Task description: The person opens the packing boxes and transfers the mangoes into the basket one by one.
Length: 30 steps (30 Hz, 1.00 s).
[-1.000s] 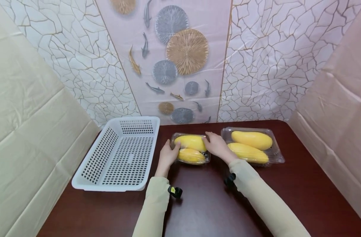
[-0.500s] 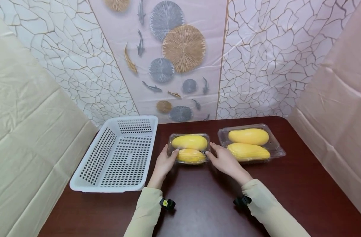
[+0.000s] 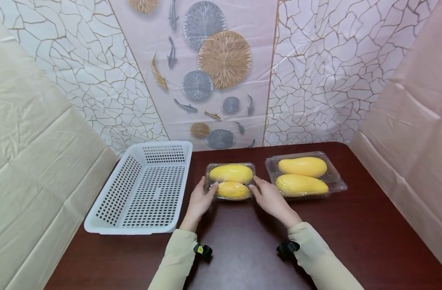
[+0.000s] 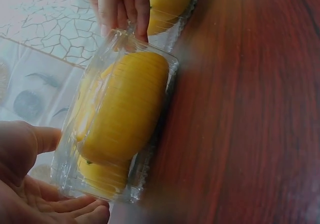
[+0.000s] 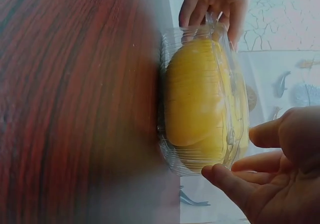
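Both hands hold a small clear plastic clamshell box [image 3: 233,198] from its two ends, in the middle of the table. Inside it lie two yellow mangoes [image 3: 231,173], one behind the other; the lid is down. My left hand [image 3: 200,199] grips the left end, thumb at the lid edge and fingers along the side. At the right end, my right hand [image 3: 273,199] has its thumb near the lid edge and its fingers against the side wall. In the right wrist view, the box [image 5: 195,98] sits low over the table.
A white perforated plastic basket [image 3: 186,181] stands to the left. On the right is a larger clear clamshell box [image 3: 335,177] with two yellow mangoes [image 3: 302,167], close beside my right hand. A patterned cloth wall [image 3: 221,117] rises behind the dark red table [image 3: 239,249].
My right hand has come from the box's far right corner down to its near right end. The left hand slid slightly nearer along its end. The view shifted a little.
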Each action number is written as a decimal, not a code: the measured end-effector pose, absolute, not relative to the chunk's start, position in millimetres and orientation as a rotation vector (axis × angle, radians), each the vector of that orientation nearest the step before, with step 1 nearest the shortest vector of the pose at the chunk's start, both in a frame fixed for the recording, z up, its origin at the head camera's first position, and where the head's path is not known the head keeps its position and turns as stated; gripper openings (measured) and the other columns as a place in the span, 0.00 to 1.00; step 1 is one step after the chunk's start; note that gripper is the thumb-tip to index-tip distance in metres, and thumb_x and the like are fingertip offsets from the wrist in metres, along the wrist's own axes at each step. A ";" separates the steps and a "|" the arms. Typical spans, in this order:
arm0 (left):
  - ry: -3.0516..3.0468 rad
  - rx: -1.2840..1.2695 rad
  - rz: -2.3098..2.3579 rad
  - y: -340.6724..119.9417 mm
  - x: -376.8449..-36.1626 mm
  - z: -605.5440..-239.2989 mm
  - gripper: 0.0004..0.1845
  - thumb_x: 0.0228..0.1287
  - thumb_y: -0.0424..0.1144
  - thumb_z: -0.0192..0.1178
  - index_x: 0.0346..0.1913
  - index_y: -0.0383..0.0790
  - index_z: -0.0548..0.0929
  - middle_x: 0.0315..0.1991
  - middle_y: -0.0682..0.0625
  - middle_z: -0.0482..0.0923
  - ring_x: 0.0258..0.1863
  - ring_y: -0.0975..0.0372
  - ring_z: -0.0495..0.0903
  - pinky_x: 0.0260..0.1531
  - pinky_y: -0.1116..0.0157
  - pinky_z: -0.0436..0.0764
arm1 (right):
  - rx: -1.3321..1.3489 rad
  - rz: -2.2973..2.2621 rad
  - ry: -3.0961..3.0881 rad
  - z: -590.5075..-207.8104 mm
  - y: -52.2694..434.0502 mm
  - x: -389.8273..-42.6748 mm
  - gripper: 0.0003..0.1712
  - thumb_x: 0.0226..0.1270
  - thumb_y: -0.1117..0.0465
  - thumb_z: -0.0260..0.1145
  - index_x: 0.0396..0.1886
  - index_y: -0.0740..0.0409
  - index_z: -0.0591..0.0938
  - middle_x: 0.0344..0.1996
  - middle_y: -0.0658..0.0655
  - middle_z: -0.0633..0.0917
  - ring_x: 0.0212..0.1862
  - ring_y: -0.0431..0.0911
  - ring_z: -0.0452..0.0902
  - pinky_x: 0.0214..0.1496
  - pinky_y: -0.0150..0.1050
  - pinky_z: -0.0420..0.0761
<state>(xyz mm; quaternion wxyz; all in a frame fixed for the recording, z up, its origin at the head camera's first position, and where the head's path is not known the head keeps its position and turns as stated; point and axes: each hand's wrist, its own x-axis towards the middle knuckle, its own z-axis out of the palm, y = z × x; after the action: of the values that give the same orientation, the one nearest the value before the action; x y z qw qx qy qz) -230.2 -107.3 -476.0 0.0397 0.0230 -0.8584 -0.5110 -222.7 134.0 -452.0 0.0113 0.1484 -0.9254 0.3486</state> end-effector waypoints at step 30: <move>-2.584 -0.017 -1.809 -115.6 -222.4 -489.8 0.58 0.58 0.49 0.74 0.80 0.35 0.47 0.79 0.40 0.51 0.74 0.49 0.60 0.68 0.52 0.69 | 0.515 1.065 -2.882 -457.2 136.6 -228.2 0.31 0.82 0.56 0.51 0.73 0.74 0.64 0.70 0.71 0.69 0.69 0.63 0.68 0.67 0.59 0.71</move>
<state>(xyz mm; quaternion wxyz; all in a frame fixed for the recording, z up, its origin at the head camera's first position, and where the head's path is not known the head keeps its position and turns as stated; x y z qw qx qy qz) -222.4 -115.6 -489.8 -0.0064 -0.0054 -0.8191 -0.5735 -228.2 136.6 -457.2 0.0133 0.1654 -0.9250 0.3417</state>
